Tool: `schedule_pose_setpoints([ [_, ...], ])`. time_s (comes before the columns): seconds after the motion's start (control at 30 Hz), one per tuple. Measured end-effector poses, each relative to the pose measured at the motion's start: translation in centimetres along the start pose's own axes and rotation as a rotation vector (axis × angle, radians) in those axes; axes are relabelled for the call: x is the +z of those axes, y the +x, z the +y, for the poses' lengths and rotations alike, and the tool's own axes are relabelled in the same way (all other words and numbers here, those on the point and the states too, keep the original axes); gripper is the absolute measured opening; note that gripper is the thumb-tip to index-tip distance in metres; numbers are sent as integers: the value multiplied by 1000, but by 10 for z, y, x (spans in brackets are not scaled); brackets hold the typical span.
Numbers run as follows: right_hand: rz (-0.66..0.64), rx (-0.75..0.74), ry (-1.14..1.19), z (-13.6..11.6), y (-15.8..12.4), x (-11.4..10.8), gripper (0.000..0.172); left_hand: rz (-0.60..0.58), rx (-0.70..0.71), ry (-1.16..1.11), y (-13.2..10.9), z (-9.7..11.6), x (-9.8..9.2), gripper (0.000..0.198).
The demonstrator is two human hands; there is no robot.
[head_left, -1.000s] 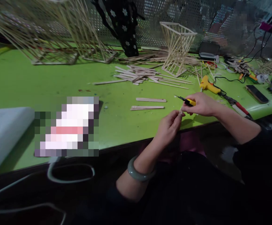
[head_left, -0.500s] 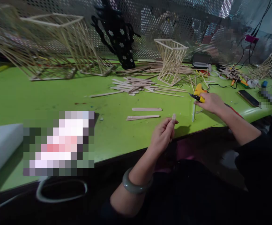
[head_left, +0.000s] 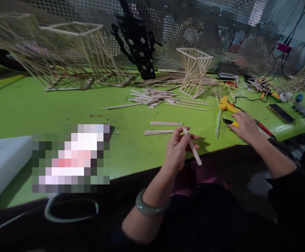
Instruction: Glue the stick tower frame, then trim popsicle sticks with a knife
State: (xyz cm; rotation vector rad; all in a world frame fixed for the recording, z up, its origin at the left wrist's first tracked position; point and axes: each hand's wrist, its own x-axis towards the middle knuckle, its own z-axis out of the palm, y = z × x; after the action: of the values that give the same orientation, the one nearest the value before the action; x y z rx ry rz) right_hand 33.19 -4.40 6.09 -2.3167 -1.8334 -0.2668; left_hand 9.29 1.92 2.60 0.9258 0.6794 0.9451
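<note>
My left hand [head_left: 178, 148] pinches a flat wooden stick [head_left: 195, 153], which slants down past the table's front edge. On the right, my right hand [head_left: 244, 126] is around the yellow end of a black-tipped cutter [head_left: 230, 122], low over the table. Behind it lies a yellow glue gun [head_left: 227, 105] with a clear glue stick [head_left: 217, 126] beside its nozzle. Two flat groups of sticks, an upper one [head_left: 166, 123] and a lower one [head_left: 157, 132], rest left of my left hand.
On the green table [head_left: 131, 147], a loose stick pile [head_left: 152, 97] lies before a twisted stick tower [head_left: 194, 71]. Larger stick frames [head_left: 73, 29] and a black flowered bottle [head_left: 141, 52] stand behind. A phone [head_left: 281, 113] and red-handled tool [head_left: 265, 129] are right.
My left hand has turned, so its stick now shows lengthwise. My right hand has moved right and toward me with the cutter, away from the glue gun. The camera view has shifted slightly.
</note>
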Motion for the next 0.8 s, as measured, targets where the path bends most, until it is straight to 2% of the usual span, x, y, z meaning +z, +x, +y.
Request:
schedule_pose_setpoints([
  [0.03,25,-45,116,-15,-3,-4,35,17,8,-10,-1,0,0,33],
  [0.07,-30,-94,271,-31,-7,-8,33,29,20,-18,-1,0,1,36],
  [0.13,-237,-175,579,-63,-16,-12,34,49,61,-24,-3,0,2,40],
  [0.2,-375,-209,720,-87,-22,-12,34,71,125,-11,-4,0,2,42],
  [0.27,-405,-202,752,-99,-24,-11,31,108,211,21,-5,-1,1,41],
  [0.4,-358,-254,658,-97,-23,-16,29,179,377,172,-5,-2,-7,33],
  [0.47,-312,-305,570,-91,-21,-22,30,173,434,284,-7,-1,-12,31],
  [0.57,-232,-361,471,-79,-17,-30,32,48,461,496,-12,7,-19,32],
  [0.7,-242,-450,463,-61,-7,-37,31,-200,457,838,-22,24,-24,26],
  [0.77,-285,-454,472,-58,-4,-39,30,-233,429,869,-24,28,-21,28],
  [0.8,-306,-447,484,-58,-4,-39,31,-226,389,813,-24,28,-19,30],
])
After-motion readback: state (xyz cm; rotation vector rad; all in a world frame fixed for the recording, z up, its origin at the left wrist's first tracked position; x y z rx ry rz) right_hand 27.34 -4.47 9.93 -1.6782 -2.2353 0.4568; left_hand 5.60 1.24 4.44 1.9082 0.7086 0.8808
